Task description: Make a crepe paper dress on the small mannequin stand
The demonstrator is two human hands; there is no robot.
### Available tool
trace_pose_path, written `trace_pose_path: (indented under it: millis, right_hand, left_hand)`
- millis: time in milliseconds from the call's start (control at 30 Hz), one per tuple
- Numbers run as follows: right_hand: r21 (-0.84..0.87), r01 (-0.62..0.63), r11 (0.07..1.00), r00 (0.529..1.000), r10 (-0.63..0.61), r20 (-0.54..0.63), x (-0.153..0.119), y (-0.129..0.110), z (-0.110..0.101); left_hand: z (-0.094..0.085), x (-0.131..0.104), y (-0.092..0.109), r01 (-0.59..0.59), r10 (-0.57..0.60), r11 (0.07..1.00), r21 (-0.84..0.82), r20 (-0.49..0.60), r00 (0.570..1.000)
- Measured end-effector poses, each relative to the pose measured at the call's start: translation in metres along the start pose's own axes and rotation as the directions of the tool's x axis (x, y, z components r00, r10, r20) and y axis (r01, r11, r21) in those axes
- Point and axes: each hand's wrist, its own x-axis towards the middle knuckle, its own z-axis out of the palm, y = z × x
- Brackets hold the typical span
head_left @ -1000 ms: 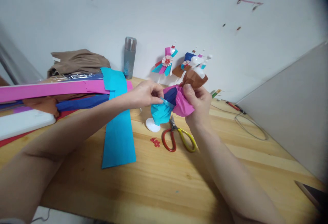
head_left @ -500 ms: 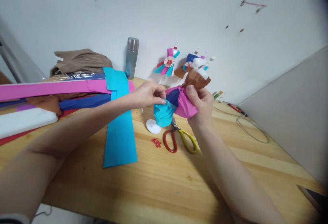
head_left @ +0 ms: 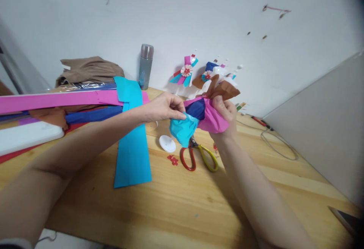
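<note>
Between both hands, above the table, is a gathered crepe-paper piece with turquoise (head_left: 183, 129), dark blue (head_left: 196, 108), pink and brown parts. My left hand (head_left: 166, 106) pinches the upper edge of the turquoise paper between thumb and fingers. Around the pink paper (head_left: 213, 118) my right hand (head_left: 227, 112) is closed, its thumb lying near the brown paper (head_left: 226, 89). Scissors (head_left: 199, 154) with one red and one yellow handle lie below, their blades partly hidden by the paper. Beside them are a white disc (head_left: 167, 144) and small red flower cut-outs (head_left: 173, 160).
A turquoise paper strip (head_left: 133, 158) hangs over stacked pink and blue paper (head_left: 71, 99) at left. A grey bottle (head_left: 146, 66) stands by the wall. Decorated paper figures (head_left: 186, 70) are at the back. A cable (head_left: 280, 152) and red-black tool (head_left: 260, 122) lie right.
The turquoise paper has spread lower, with more dark blue showing. My right hand has moved slightly right with the pink and brown paper; my left hand keeps its pinch.
</note>
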Motion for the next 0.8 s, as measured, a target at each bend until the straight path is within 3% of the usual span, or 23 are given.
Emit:
trace_pose_path:
  millis: [300,533,800]
  right_hand:
    - [0.108,-0.007,0.994,0.997,-0.002,0.083,0.004,0.005,-0.007]
    - [0.065,0.029,0.997,0.997,-0.034,0.072,0.003,0.001,-0.005]
    - [0.036,0.105,0.994,0.988,-0.109,0.109,0.004,-0.001,-0.007]
  left_hand:
    - [0.003,-0.005,0.008,-0.033,0.032,0.999,0.002,0.054,0.998]
    - [0.000,-0.008,0.014,-0.067,0.064,0.997,0.037,0.075,0.995]
    - [-0.007,-0.008,0.022,-0.083,0.071,0.974,0.210,0.065,0.995]
